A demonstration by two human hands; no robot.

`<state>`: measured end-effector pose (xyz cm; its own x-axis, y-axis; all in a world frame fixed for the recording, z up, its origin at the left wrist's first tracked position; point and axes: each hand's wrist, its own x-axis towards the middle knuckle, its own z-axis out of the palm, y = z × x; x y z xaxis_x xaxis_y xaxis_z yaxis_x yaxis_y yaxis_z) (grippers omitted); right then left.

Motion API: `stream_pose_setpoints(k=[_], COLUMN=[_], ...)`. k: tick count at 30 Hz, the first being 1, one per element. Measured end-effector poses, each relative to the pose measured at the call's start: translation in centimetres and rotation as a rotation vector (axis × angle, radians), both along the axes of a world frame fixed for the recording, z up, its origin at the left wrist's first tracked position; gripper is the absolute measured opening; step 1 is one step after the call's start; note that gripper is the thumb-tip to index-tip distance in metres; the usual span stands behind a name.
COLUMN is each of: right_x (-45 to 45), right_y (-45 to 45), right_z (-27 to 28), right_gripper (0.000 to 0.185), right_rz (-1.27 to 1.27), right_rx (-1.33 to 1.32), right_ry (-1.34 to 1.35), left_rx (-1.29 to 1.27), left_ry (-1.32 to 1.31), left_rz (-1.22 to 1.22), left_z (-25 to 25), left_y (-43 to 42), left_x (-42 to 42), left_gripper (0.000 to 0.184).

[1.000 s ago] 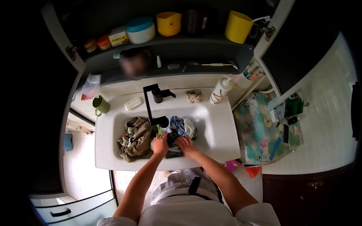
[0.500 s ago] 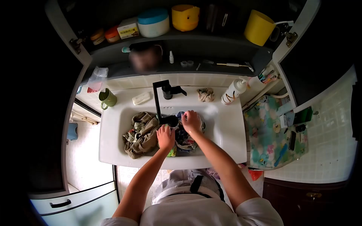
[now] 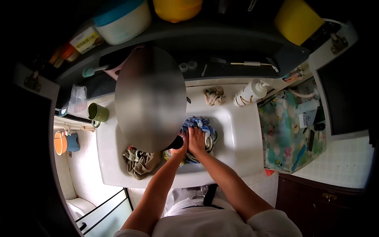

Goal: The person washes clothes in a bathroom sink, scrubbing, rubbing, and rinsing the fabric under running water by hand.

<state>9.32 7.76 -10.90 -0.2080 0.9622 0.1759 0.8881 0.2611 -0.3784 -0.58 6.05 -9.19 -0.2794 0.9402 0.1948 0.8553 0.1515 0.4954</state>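
A bundle of blue patterned clothes [image 3: 203,121] lies in the white sink [image 3: 231,148]. My right hand [image 3: 196,140] presses down on it with fingers stretched out flat. Close beside it is my left hand [image 3: 179,151], also at the clothes. The black faucet end [image 3: 175,143] covers part of this hand, so its grip is hidden. Brown cloth [image 3: 141,162] is heaped in the left of the basin. A large blurred grey oval hides the rest of the faucet and much of the sink's left side.
A crumpled cloth [image 3: 215,96] and a white pump bottle [image 3: 250,93] stand along the sink's back rim. On the left is a green mug [image 3: 98,112]. Overhead runs a dark shelf [image 3: 233,43] with containers. A patterned cover [image 3: 282,136] with small items lies at right.
My view has shifted closer to the shelf. My right hand has moved from beside the faucet onto the blue clothes, its fingers now spread. The blue clothes show more; the grey oval is new.
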Motion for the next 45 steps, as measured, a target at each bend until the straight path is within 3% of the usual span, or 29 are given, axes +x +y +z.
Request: stream_pose_setpoints(k=[1,6,7,8,9,13,16,17,18,20,21,22,24,26,29,31,32,33,35,37,45], right_x=[-0.3,-2.0,-2.1,-2.2,-2.3,-2.8,-3.2,-3.0,-2.9,-2.8,-2.5,-2.2,-1.2,-0.3,-0.2,-0.7,-1.1,-1.5,-1.8,-2.4,-0.1], right_y=[0.7,3.5,3.9,4.3,4.8,5.6,5.5,5.4,5.4,6.0,5.7,5.6,5.6,5.8,6.6,7.7,7.7,7.4,7.1,5.7,-1.0], right_z=[-0.2,-1.3,-1.5,-1.7,-1.4,-5.1,-4.6,-4.2,-3.8,-3.5,-3.1,-2.4,-0.9,-1.4,1.7,3.1,3.7,4.4,-0.3,0.1,3.6], right_gripper=[0.031,0.022,0.022,0.022,0.029,0.054,0.015,0.015,0.015,0.015,0.017,0.019,0.022,0.025,0.029,0.031,0.033,0.034,0.034,0.032,0.03], right_rz=[0.0,-0.005,-0.004,-0.004,0.016,0.053,-0.03,-0.026,-0.021,-0.002,-0.002,-0.001,0.046,0.028,0.02,0.173,0.244,0.28,0.44,0.455,0.474], right_rx=[-0.045,-0.222,-0.235,-0.247,-0.352,-0.369,-0.185,-0.149,-0.118,-0.171,-0.127,-0.078,-0.136,-0.198,-0.104,0.014,0.073,0.039,-0.069,-0.298,-0.064], right_ry=[-0.022,-0.086,-0.08,-0.072,-0.137,-0.131,-0.015,0.013,0.041,0.053,0.097,0.142,0.325,0.549,0.563,0.422,0.354,0.298,0.0,-0.149,-0.083], left_rx=[-0.148,0.071,-0.134,-0.157,-0.179,-0.179,-0.242,-0.288,-0.127,-0.237,-0.063,-0.23,-0.167,0.025,0.276,0.294,0.227,0.216,0.237,0.232,0.19], left_ry=[0.054,0.374,0.271,0.273,0.273,0.248,0.229,0.22,0.23,0.193,0.073,0.182,0.097,0.004,-0.063,-0.111,-0.094,-0.146,-0.261,-0.254,-0.287], left_rz=[0.007,0.175,0.136,0.15,0.165,0.195,0.191,0.194,0.22,0.198,0.107,0.191,0.138,0.092,0.046,0.158,0.059,0.04,-0.011,-0.02,-0.118], left_z=[1.3,-4.9,-4.8,-4.7,-4.8,-4.9,-4.6,-4.6,-5.4,-4.3,-4.5,-4.8,-7.8,-5.0,-3.1,-2.8,-2.4,-1.0,2.5,4.0,4.7], left_y=[0.9,3.6,3.4,3.7,3.9,4.7,5.4,5.3,5.2,5.3,4.8,5.3,4.8,2.9,-0.6,-2.8,-4.2,-5.3,-6.9,-8.3,-13.5], left_x=[-0.1,-1.9,-1.9,-2.0,-2.0,-1.9,-2.3,-2.2,-2.1,-2.3,-2.7,-2.5,-4.5,-3.8,-2.9,-2.1,-2.7,-2.7,-2.0,-2.0,-1.7], left_gripper=[0.04,0.029,0.033,0.033,0.033,0.031,0.03,0.03,0.027,0.026,0.025,0.025,0.024,0.021,0.02,0.015,0.014,0.014,0.016,0.015,0.019])
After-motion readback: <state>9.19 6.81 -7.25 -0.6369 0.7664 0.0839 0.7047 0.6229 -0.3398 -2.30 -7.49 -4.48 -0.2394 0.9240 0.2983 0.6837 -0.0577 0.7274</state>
